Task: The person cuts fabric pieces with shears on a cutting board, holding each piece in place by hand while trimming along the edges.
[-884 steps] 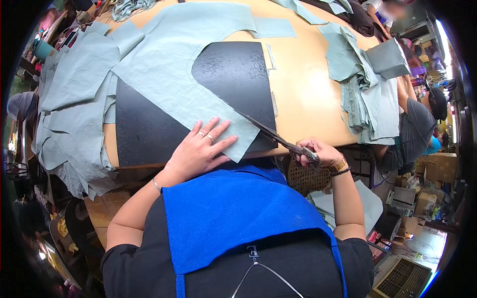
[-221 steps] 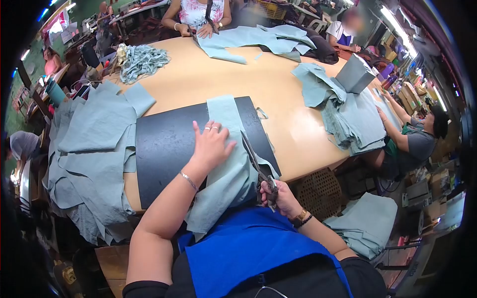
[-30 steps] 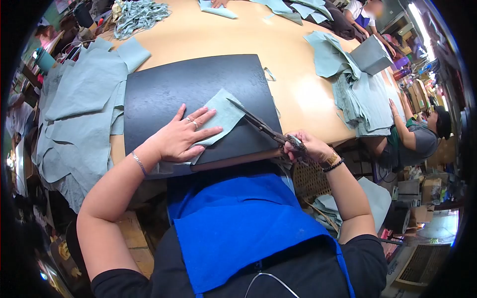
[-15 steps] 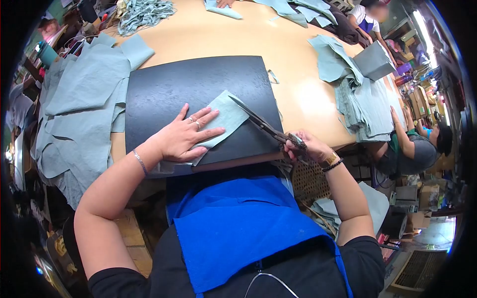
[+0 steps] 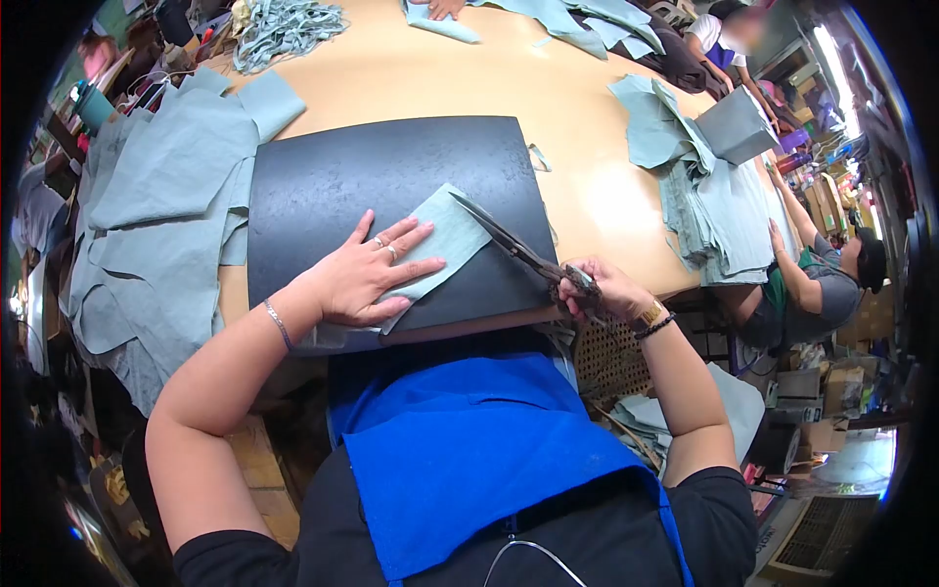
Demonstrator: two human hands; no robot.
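Cloth [image 5: 452,233]: on black board [image 5: 391,161] | left hand [image 5: 367,274]: spread flat atop cloth | right hand [image 5: 614,287]: gripping scissors [image 5: 532,258]

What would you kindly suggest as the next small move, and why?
Probably a short, careful snip with the scissors at the edge of the cloth: the right hand grips their handles with the blades at that edge, while the left hand lies spread on the cloth over the black board.

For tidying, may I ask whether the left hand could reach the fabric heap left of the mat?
Probably yes: the left hand rests on a cloth piece, and nothing stands between it and the fabric heap.
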